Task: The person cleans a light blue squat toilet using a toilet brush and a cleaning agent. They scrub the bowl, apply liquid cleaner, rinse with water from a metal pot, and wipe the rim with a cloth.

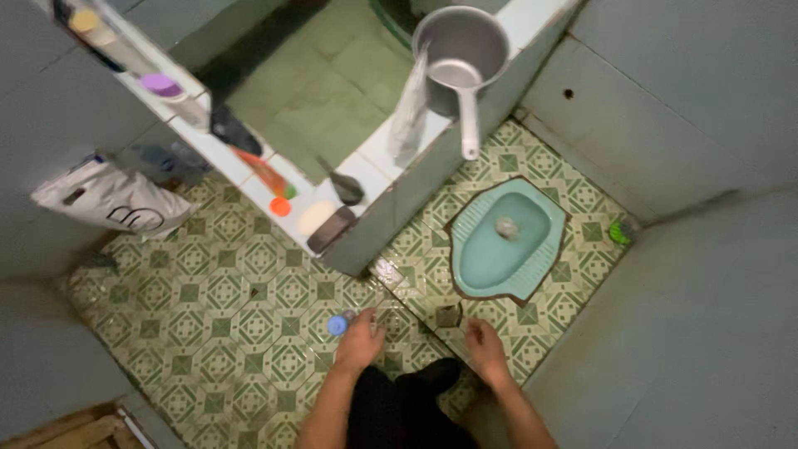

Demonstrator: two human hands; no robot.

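My left hand is closed around a small bottle with a blue cap, held low over the green patterned floor tiles. My right hand hangs beside it with its fingers loosely curled and nothing in it, just above the near edge of the pale blue squat toilet. A small floor drain lies between the two hands. My dark trousers show at the bottom.
A tiled water basin stands ahead, with a metal dipper on its rim, soap, a brush and bottles along its ledge. A white plastic bag hangs at the left. Grey walls close in on both sides.
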